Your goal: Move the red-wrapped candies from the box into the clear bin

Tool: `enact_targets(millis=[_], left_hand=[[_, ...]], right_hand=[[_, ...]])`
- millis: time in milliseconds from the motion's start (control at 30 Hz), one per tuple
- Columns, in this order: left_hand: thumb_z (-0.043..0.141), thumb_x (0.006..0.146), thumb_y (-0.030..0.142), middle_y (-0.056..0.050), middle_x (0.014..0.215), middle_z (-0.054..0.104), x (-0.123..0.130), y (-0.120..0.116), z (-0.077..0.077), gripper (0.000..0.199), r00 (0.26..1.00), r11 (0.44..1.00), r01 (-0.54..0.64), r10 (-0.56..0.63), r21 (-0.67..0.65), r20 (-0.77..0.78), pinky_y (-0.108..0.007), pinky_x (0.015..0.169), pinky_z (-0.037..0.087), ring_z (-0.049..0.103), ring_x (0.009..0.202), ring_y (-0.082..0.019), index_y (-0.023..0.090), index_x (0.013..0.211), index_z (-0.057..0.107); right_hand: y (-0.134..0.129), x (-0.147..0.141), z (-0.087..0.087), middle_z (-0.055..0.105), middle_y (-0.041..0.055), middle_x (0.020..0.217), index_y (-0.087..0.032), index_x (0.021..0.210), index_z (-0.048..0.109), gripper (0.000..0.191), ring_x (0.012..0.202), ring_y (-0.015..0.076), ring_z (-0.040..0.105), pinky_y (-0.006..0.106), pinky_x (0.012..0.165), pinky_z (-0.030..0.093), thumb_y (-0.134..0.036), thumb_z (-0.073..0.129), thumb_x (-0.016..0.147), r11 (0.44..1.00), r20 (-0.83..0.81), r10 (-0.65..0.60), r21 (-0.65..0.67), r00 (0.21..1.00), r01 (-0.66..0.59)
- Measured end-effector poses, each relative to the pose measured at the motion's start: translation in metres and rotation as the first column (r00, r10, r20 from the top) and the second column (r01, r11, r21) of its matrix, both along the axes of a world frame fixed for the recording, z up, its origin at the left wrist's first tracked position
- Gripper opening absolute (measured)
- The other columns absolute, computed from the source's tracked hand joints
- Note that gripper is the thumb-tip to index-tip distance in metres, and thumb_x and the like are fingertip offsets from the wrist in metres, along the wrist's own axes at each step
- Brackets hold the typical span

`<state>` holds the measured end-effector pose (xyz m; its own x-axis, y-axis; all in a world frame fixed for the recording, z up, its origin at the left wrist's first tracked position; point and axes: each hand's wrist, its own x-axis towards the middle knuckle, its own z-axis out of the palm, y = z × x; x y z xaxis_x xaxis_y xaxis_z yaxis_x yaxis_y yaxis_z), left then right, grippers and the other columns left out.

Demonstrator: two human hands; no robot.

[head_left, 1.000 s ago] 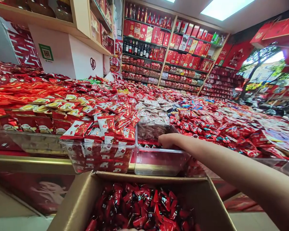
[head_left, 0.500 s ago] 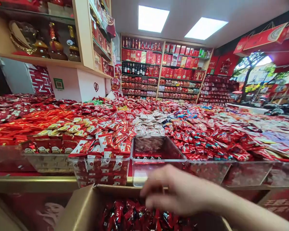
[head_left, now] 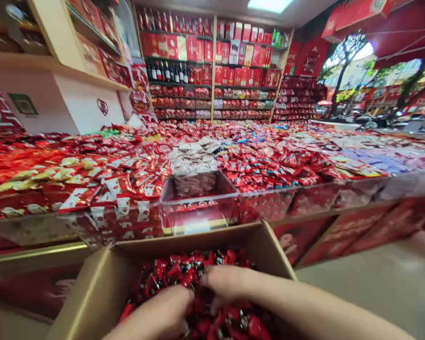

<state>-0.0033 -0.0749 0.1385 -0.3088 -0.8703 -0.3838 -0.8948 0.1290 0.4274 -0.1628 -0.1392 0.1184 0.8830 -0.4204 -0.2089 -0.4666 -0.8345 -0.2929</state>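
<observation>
Both hands are down inside an open cardboard box (head_left: 272, 241) that holds a heap of red-wrapped candies (head_left: 187, 267). My left hand (head_left: 172, 307) reaches in from the lower left, its fingers sunk among the wrappers. From the right comes my right hand (head_left: 226, 283), bent downward into the same heap close to the left one. Blur and candies hide the fingertips of both. Just beyond the box stands a clear plastic bin (head_left: 201, 208), with a low layer of red packets at its bottom.
Clear bins piled with red-and-white packets (head_left: 116, 191) line the counter to the left, and bins of red packets (head_left: 258, 167) to the right. Shelves of bottles and red boxes (head_left: 194, 49) cover the back wall. Bare floor (head_left: 375, 278) shows at the lower right.
My right hand has gone from above the box down into the candies. My left hand has come into view beside it. The view has shifted right and down, showing more of the box.
</observation>
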Motion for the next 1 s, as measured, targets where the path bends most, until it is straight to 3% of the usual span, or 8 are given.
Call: enact_targets(millis=[67,167,333,467,600,700,800,1000], left_hand=[[0.055,0.069,0.015,0.000,0.069,0.058,0.003,-0.005,-0.008,0.004,0.998,0.998,0.060,-0.060,0.006,0.012,-0.030,0.059,0.041,0.053,0.065,-0.016,0.017,0.072,0.056],[0.045,0.065,0.010,0.000,0.071,0.060,0.005,-0.012,-0.011,0.016,0.995,0.995,0.096,-0.096,-0.019,-0.012,-0.028,0.059,0.036,0.052,0.067,-0.018,0.022,0.072,0.054],[0.041,0.068,0.014,0.002,0.068,0.058,-0.002,-0.017,0.007,0.014,0.996,0.995,0.078,-0.081,-0.068,-0.043,-0.025,0.056,0.034,0.050,0.062,-0.015,0.023,0.072,0.050],[0.036,0.075,0.017,0.007,0.057,0.049,-0.018,-0.014,0.026,0.018,0.980,0.984,-0.003,-0.033,-0.181,-0.196,-0.022,0.050,0.032,0.045,0.053,-0.012,0.025,0.088,0.046],[0.045,0.079,0.033,0.007,0.053,0.047,-0.037,-0.010,0.026,0.026,0.968,0.935,0.008,-0.097,-0.354,-0.233,-0.022,0.049,0.032,0.046,0.050,-0.012,0.026,0.103,0.048],[0.045,0.079,0.028,0.004,0.065,0.059,-0.047,-0.011,0.019,0.019,0.952,0.907,0.089,-0.200,-0.413,-0.233,-0.023,0.057,0.036,0.052,0.060,-0.013,0.026,0.094,0.057],[0.043,0.080,0.024,0.001,0.073,0.063,-0.050,-0.013,0.018,0.018,0.936,0.898,0.127,-0.249,-0.421,-0.249,-0.024,0.066,0.037,0.054,0.070,-0.014,0.023,0.078,0.061],[0.039,0.082,0.024,0.003,0.060,0.053,-0.039,-0.012,0.034,0.022,0.938,0.910,0.056,-0.189,-0.411,-0.290,-0.020,0.056,0.036,0.046,0.057,-0.010,0.020,0.069,0.057]], right_hand=[[-0.004,-0.003,0.007,0.062,0.0124,0.087,-0.011,0.096,0.059,0.042,0.077,0.0235,0.059,0.028,0.059,0.046,-0.036,0.064,0.063,0.998,-0.108,0.051,-0.021,0.993,-0.054],[-0.008,-0.005,0.013,0.062,0.0118,0.089,-0.012,0.100,0.057,0.041,0.079,0.0229,0.059,0.027,0.060,0.045,-0.039,0.058,0.069,0.999,-0.191,0.037,-0.007,0.981,-0.040],[-0.007,-0.007,0.016,0.064,0.0099,0.088,-0.014,0.100,0.058,0.041,0.075,0.0223,0.060,0.025,0.052,0.042,-0.042,0.056,0.070,1.000,-0.239,-0.029,-0.004,0.971,0.029],[-0.009,-0.007,0.014,0.064,0.0088,0.083,-0.014,0.096,0.060,0.036,0.069,0.0203,0.059,0.024,0.049,0.039,-0.039,0.054,0.070,0.998,-0.224,-0.048,0.022,0.973,0.054],[-0.011,-0.004,0.010,0.064,0.0060,0.087,-0.014,0.094,0.060,0.026,0.071,0.0154,0.056,0.021,0.053,0.040,-0.026,0.051,0.073,0.992,-0.193,0.018,0.130,0.981,0.007],[-0.012,-0.004,0.005,0.064,0.0057,0.086,-0.013,0.090,0.062,0.023,0.071,0.0140,0.055,0.020,0.057,0.041,-0.019,0.049,0.073,0.986,-0.184,0.056,0.163,0.981,-0.026],[-0.012,-0.003,-0.005,0.064,0.0077,0.078,-0.011,0.080,0.064,0.020,0.064,0.0163,0.055,0.023,0.052,0.041,-0.021,0.049,0.072,0.991,-0.228,0.010,0.131,0.974,0.021],[-0.009,0.001,-0.010,0.063,0.0086,0.079,-0.012,0.088,0.061,0.024,0.066,0.0198,0.057,0.025,0.051,0.042,-0.023,0.053,0.068,0.995,-0.230,-0.028,0.085,0.973,0.048]])
